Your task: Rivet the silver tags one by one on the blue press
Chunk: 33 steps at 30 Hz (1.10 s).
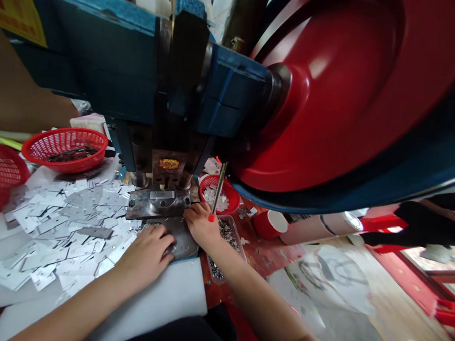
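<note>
A blue press point(118, 80) with a dark ram stands over a metal die block point(156, 205). On the die block lies a small flat metal piece point(162, 195). My left hand point(146, 252) rests at the front left of the dark plate point(183, 236), fingers curled; what they hold, if anything, is hidden. At the right end of the die block is my right hand point(202, 224), its fingers bent together near the block's edge, their contents too small to make out. Many flat metal pieces point(67, 224) are heaped to the left.
Red baskets point(67, 166) stand at the left, and another red basket point(232, 198) behind my right hand. A clear tray point(241, 244) of small parts lies beside my right forearm. A metal lever point(220, 185) rises there. A large red wheel point(344, 85) overhangs the right; a person point(410, 218) is far right.
</note>
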{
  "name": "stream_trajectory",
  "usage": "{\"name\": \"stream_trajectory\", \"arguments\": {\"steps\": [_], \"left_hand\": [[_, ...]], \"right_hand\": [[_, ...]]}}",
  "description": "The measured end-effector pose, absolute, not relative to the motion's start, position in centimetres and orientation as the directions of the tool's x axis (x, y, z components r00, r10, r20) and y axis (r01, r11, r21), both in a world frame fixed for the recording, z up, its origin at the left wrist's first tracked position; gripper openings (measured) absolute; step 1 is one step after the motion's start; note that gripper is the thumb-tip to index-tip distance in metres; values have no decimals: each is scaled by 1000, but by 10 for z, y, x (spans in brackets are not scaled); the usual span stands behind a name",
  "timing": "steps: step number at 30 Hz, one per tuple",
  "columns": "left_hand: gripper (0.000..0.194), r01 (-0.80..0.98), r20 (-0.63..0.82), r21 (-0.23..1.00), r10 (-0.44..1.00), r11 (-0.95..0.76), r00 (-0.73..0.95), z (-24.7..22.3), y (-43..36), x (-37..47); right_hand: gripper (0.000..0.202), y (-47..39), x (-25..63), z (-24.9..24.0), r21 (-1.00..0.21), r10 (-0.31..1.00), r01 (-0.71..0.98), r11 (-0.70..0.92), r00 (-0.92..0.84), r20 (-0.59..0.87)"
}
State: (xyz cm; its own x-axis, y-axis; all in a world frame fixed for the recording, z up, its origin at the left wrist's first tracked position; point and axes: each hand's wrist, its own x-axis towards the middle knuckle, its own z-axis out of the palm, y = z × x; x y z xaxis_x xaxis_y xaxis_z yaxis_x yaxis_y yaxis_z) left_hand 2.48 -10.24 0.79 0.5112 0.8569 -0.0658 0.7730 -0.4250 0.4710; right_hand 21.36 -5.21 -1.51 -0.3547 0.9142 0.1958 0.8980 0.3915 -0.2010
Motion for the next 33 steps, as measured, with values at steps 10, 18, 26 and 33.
{"name": "stream_trajectory", "arguments": {"steps": [10, 18, 26, 33], "left_hand": [[12, 812, -123, 433, 867, -391, 483, 8, -100, 29], [17, 827, -110, 421, 884, -373, 454, 7, -101, 26], [19, 846, -83, 408, 909, -344, 409, 7, -97, 20], [20, 841, -48, 414, 914, -349, 403, 5, -91, 8]], "right_hand": [[10, -35, 188, 7, -576, 900, 727, 373, -135, 414], [11, -12, 149, 21, -386, 912, 856, 344, -207, 354], [25, -31, 159, 29, -171, 804, 836, 522, -415, 425], [23, -47, 171, 32, -363, 851, 791, 492, -348, 394]]}}
